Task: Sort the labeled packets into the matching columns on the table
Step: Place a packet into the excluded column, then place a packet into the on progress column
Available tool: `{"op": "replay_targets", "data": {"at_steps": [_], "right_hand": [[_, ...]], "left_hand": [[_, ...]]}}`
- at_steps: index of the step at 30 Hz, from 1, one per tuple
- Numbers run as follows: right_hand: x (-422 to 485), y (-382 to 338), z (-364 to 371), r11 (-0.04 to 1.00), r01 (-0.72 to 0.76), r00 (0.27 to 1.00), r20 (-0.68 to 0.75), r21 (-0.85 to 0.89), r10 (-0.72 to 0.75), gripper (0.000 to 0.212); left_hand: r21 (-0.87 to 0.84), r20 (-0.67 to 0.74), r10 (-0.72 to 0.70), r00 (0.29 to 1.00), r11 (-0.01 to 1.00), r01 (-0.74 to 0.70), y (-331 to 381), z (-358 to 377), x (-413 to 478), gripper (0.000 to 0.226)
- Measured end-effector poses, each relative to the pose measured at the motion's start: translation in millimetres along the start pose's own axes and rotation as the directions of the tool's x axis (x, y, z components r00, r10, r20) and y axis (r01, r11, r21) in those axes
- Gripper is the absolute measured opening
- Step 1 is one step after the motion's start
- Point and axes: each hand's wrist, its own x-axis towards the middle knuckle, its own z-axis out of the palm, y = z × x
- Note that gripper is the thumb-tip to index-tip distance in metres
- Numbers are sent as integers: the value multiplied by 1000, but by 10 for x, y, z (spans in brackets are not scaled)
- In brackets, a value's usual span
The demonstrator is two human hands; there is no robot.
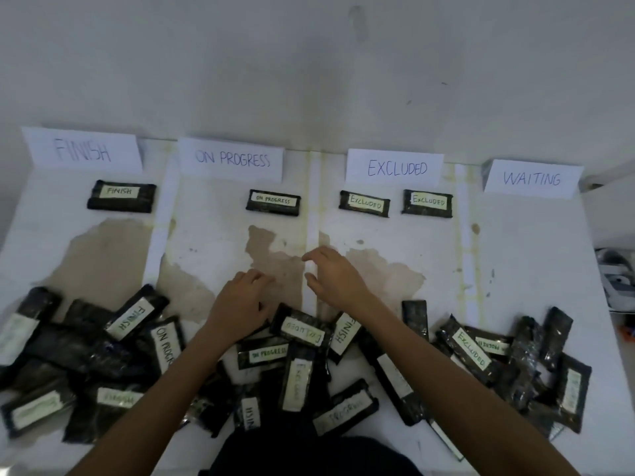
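Four paper signs stand along the back: FINISH (82, 151), ON PROGRESS (232, 159), EXCLUDED (395, 167), WAITING (532, 179). One black FINISH packet (121, 196) lies under its sign, one ON PROGRESS packet (273, 202) under its own, and two EXCLUDED packets (364, 203) (427, 202) under theirs. A heap of several labeled black packets (302, 359) covers the table's near edge. My left hand (242, 298) hovers over the heap's far edge, fingers curled, holding nothing. My right hand (335, 274) is above the bare table, fingers spread, with nothing in it.
The white table (532, 252) has brown worn patches in the middle and pale strips dividing the columns. A white wall rises behind the signs. Some grey and white items (618, 276) lie off the table's right edge.
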Motion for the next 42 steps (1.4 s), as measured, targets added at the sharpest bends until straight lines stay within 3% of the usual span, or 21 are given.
{"op": "replay_targets", "data": {"at_steps": [3, 8, 12, 18, 26, 30, 35, 38, 42], "right_hand": [[-161, -167, 170, 1000, 4, 999, 45, 14, -4, 28], [-335, -320, 359, 999, -5, 996, 93, -51, 10, 25], [-325, -387, 360, 998, -26, 996, 80, -58, 31, 25], [-221, -452, 310, 997, -39, 994, 98, -65, 45, 28], [-83, -376, 407, 992, -67, 987, 136, -105, 81, 29], [-90, -376, 359, 985, -81, 957, 266, -151, 119, 42], [-156, -415, 330, 925, -48, 884, 415, -378, 215, 65], [-167, -453, 347, 940, -78, 856, 461, -332, 234, 61], [-164, -466, 341, 966, -121, 828, 513, -229, 226, 51]], "left_hand": [[66, 80, -66, 995, 996, 61, -89, 63, -277, 58], [218, 68, -79, 995, 974, 63, -134, 133, -503, 70], [184, 31, -61, 998, 981, 54, -227, 69, -473, 71], [164, -81, -117, 990, 978, 129, -718, -433, 178, 60], [205, -116, -46, 992, 976, 69, -1046, -778, 1133, 56], [168, -127, -35, 991, 984, 57, -1116, -740, 1284, 55], [80, -220, -11, 975, 996, 29, -1142, -718, 1195, 61], [-15, -291, 33, 956, 999, -39, -982, -691, 978, 50], [-128, -239, 49, 970, 988, -82, -695, -503, 517, 39]]}}
